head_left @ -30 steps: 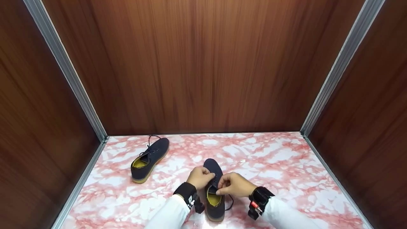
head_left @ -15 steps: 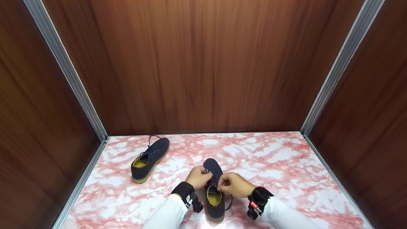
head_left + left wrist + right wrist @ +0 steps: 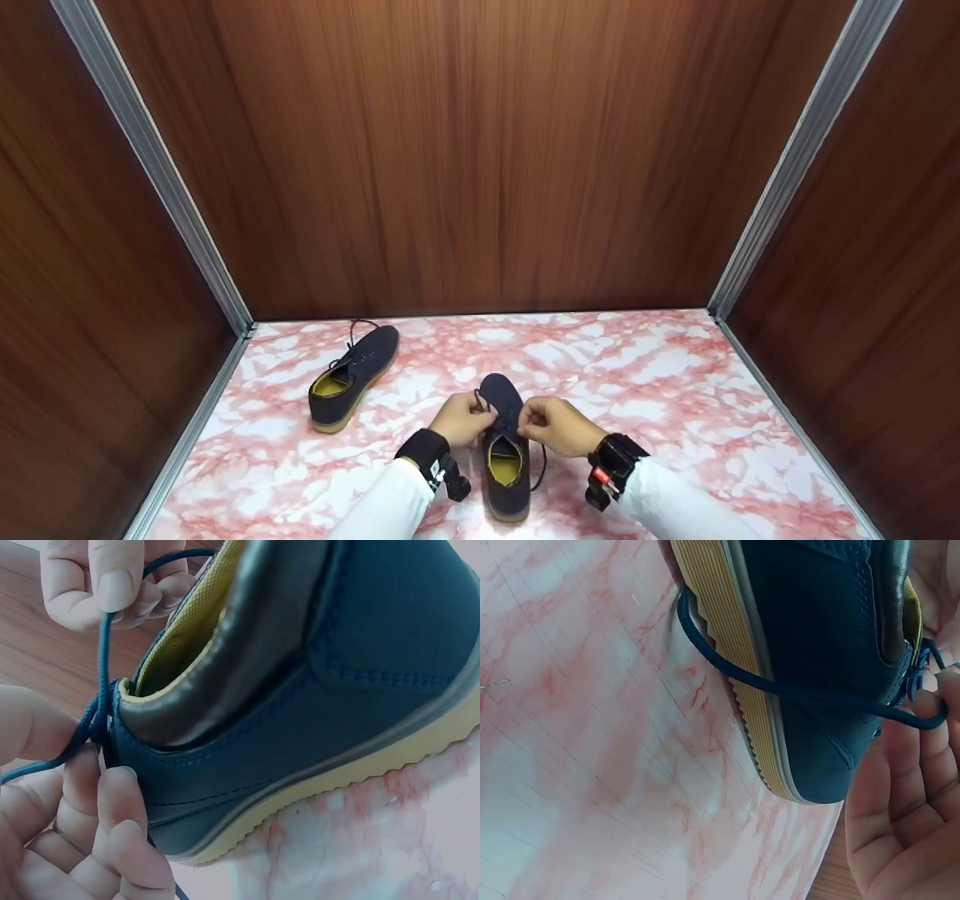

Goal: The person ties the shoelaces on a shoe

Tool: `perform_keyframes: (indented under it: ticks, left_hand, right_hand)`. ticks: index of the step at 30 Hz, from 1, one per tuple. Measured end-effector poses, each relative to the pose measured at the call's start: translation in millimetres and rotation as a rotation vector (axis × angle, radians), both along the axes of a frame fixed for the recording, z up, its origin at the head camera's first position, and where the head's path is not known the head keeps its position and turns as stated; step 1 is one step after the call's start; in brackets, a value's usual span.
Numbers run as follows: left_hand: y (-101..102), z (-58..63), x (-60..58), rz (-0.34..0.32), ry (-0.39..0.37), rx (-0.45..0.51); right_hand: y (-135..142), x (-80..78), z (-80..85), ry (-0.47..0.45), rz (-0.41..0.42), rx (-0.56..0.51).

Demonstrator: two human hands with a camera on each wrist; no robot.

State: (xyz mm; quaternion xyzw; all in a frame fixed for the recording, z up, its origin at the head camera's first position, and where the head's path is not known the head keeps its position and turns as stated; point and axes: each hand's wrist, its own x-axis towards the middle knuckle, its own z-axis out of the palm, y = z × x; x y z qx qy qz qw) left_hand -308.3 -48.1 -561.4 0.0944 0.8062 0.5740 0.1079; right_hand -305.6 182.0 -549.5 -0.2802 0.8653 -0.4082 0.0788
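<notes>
A navy shoe with a yellow lining stands upright at the front middle, its toe toward the back wall. My left hand is at the left of its lacing, and thumb and fingers pinch a dark blue shoelace near where it crosses at the top of the opening. My right hand is at the right side and pinches the other part of the lace. A lace loop hangs down beside the sole. The fingers hide part of the lacing in the head view.
The other navy shoe stands farther back on the left, its laces loose. Brown wood-grain panels with grey metal corner strips enclose a pink-and-white marbled surface.
My hands have drawn slightly apart, the left one to the left, the right one a little up and right. The lace end on the right has lifted, and more lace shows by the left fingers.
</notes>
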Motion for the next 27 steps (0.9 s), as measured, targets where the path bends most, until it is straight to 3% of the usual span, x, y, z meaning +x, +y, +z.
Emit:
perform_keyframes:
  ticks: [7, 18, 22, 27]
  left_hand:
    - [-3.8, 0.6, 3.3, -0.014, 0.023, -0.002]
    - [-5.5, 0.9, 5.0, -0.053, 0.054, -0.040]
    - [-6.1, 0.6, 4.4, -0.057, 0.074, -0.093]
    - [-7.0, 3.7, 3.7, -0.040, 0.033, -0.191]
  right_hand:
    - [-4.8, -1.0, -1.9, -0.011, -0.042, -0.016]
    - [-12.5, -3.0, -2.4, 0.113, -0.079, 0.036]
    - [-14.0, -3.0, -2.9, 0.146, -0.087, 0.036]
    - [-14.7, -2.9, -3.9, 0.185, -0.097, 0.054]
